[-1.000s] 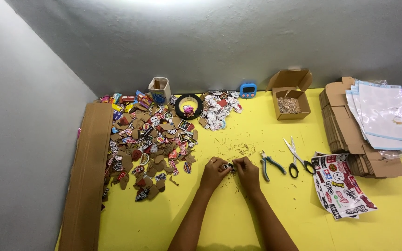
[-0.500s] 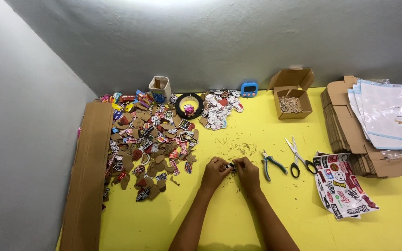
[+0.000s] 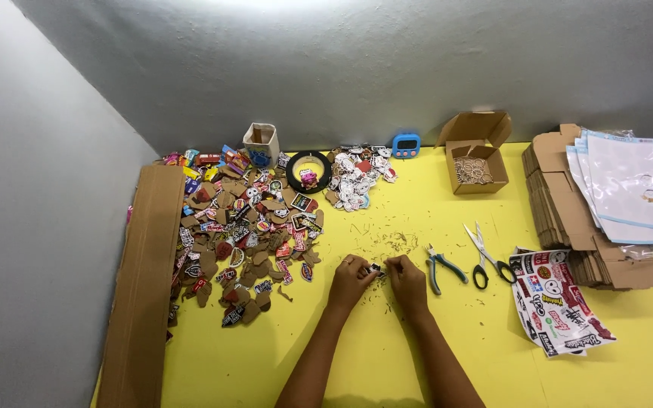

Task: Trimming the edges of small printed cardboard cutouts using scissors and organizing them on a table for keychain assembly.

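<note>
**Ana:** Yellow tabletop (image 3: 447,355), and both hands are down in the middle of it. What have they got, Ben?

**Ben:** One small dark piece (image 3: 376,270), pinched between them. Left hand (image 3: 351,282) has its fingertips closed on one end, right hand (image 3: 406,281) closed on the other. The two hands nearly touch. Too small to say what the piece is.

**Ana:** And around them?

**Ben:** Fine brown scraps (image 3: 394,242) litter the table just beyond the fingers. Right beside the right hand lie blue-handled pliers (image 3: 441,268), then black-handled scissors (image 3: 485,255), jaws pointing away from the person.

**Ana:** Further right?

**Ban:** A sticker sheet (image 3: 557,302), resting against a stack of flattened cardboard (image 3: 568,204) with white plastic sleeves (image 3: 625,189) on top.

**Ana:** Big heap on the left!

**Ben:** A pile of cut-out cardboard-backed stickers (image 3: 243,227), well apart from the hands, beside a long cardboard strip (image 3: 145,279). At the back: a roll of black tape (image 3: 309,171), a blue timer (image 3: 406,144) and an open small box (image 3: 478,155).
</note>
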